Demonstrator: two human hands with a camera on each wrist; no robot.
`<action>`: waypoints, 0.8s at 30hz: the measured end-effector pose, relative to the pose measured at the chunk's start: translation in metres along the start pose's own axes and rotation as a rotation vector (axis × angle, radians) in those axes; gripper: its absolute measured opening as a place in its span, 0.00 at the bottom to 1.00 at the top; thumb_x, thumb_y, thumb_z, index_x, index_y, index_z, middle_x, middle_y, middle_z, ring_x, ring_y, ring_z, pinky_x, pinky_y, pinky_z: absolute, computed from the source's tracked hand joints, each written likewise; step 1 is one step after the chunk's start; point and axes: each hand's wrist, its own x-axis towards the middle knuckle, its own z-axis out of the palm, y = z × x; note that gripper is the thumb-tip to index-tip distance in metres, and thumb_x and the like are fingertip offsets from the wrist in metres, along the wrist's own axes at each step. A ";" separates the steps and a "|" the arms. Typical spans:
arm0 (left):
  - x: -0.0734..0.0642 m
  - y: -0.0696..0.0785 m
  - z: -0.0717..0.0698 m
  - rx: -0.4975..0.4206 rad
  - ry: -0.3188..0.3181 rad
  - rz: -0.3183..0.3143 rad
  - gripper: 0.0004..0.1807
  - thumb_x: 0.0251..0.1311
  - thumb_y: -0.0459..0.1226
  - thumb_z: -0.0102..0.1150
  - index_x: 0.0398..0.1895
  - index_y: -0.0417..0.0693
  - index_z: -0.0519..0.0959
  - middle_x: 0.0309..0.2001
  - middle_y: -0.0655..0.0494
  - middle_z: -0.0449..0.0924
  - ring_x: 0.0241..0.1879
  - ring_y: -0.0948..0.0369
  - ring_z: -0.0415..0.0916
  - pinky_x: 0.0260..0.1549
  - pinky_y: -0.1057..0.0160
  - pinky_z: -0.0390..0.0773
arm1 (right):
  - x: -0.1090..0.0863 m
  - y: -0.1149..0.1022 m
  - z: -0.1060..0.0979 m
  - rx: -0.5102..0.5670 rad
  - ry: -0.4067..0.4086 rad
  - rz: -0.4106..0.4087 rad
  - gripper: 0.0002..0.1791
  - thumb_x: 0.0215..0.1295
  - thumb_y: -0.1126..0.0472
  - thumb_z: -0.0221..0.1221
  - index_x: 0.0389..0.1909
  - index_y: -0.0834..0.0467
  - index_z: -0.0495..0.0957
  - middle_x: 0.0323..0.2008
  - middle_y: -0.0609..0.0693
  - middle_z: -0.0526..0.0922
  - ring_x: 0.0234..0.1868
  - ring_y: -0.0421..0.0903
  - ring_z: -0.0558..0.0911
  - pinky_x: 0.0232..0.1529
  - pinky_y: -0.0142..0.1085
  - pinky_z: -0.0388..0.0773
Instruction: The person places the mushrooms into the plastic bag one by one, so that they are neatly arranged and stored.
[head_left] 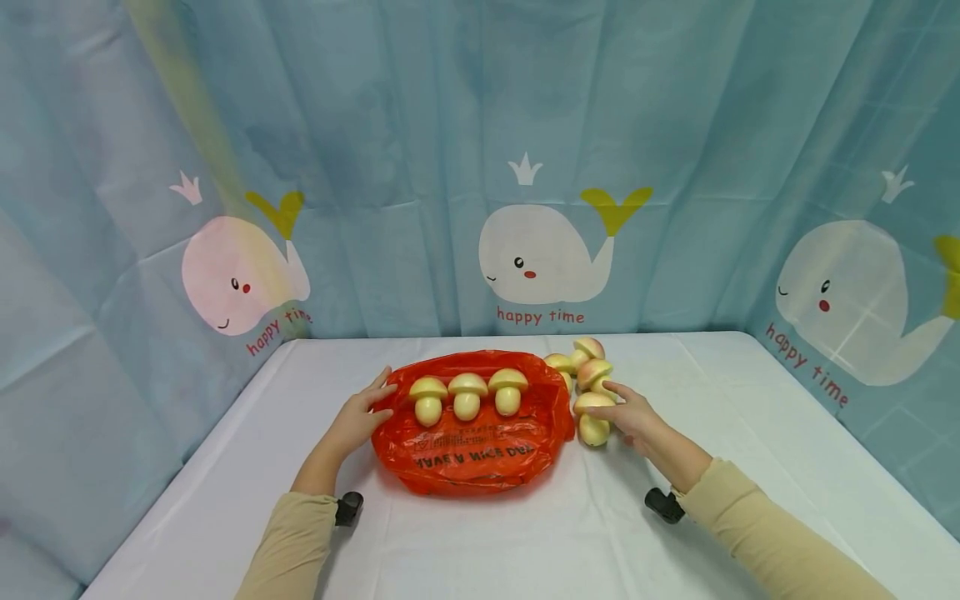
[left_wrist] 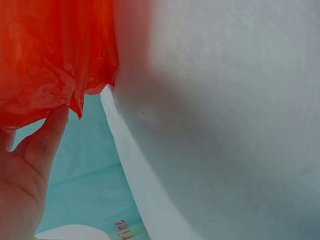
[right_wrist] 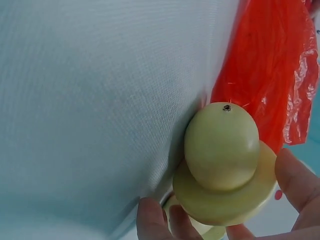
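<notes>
Three pale yellow-green toy mushrooms [head_left: 467,397] lie in a row in a red plastic bag [head_left: 472,479] whose mouth is spread wide. My left hand [head_left: 358,421] rests at the bag's left edge with fingers extended; in the left wrist view its thumb [left_wrist: 47,145] touches the creased plastic. Just right of the bag, my right hand [head_left: 637,419] holds the nearest loose toy mushroom [head_left: 594,429] by its cap. In the right wrist view the thumb [right_wrist: 296,182] is at one side of that cap and the fingers [right_wrist: 152,222] at the other, with the rounded stem [right_wrist: 220,145] facing the camera.
Several more toy mushrooms [head_left: 588,348] cluster behind the held one, near the bag's right rim. A white cloth covers the table [head_left: 720,392]. Behind its far edge hangs a blue whale-print curtain [head_left: 420,167], which continues along both sides.
</notes>
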 end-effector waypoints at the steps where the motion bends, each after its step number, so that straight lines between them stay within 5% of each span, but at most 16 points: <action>1: 0.000 0.000 0.000 0.001 0.001 -0.001 0.27 0.65 0.23 0.49 0.68 0.28 0.62 0.76 0.42 0.44 0.74 0.42 0.39 0.68 0.42 0.50 | 0.000 0.000 0.000 0.000 -0.002 0.000 0.47 0.63 0.56 0.62 0.76 0.59 0.47 0.73 0.67 0.47 0.70 0.67 0.54 0.61 0.69 0.55; 24: -0.002 -0.001 0.000 -0.029 -0.004 0.036 0.26 0.65 0.22 0.48 0.67 0.25 0.61 0.76 0.40 0.44 0.74 0.41 0.39 0.69 0.42 0.47 | -0.005 -0.009 -0.006 -0.091 0.027 -0.010 0.38 0.64 0.60 0.62 0.72 0.62 0.57 0.67 0.68 0.60 0.62 0.66 0.66 0.55 0.65 0.65</action>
